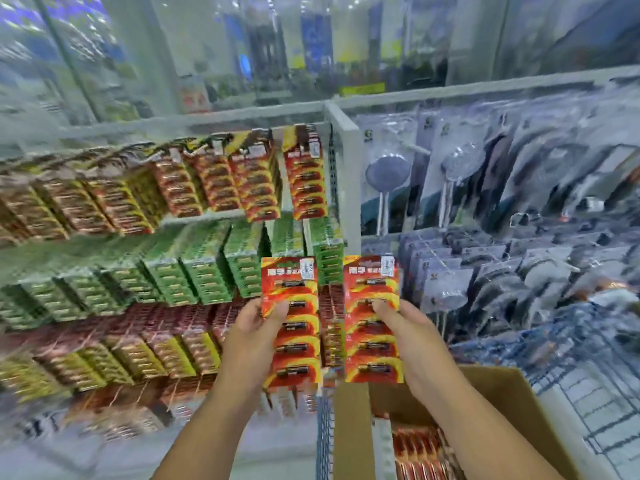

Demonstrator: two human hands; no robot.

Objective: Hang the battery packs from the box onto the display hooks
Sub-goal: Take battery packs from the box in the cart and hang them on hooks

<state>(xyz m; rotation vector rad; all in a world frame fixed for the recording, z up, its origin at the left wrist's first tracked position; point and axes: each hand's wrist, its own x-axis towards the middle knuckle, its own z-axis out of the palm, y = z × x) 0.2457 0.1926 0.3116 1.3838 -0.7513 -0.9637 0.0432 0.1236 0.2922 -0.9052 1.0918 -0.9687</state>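
Observation:
My left hand [251, 341] grips a red and yellow battery pack [291, 320] upright, thumb across its front. Beside it, my right hand [412, 344] holds a second, similar red battery pack [372, 317] the same way. Both packs are raised in front of the display rack [341, 140], apart from its hooks, which are hidden by hanging packs. Rows of red packs [304, 174] hang at the top, green packs [207, 271] in the middle, more red and yellow ones below. The cardboard box [519, 386] sits at lower right with several red packs [419, 452] inside.
Right of the white rack post hang shower heads [388, 181] and dark packaged hardware [519, 271]. A wire cart wall [595, 393] stands beside the box. Glass panes with blurred shop goods lie behind the rack.

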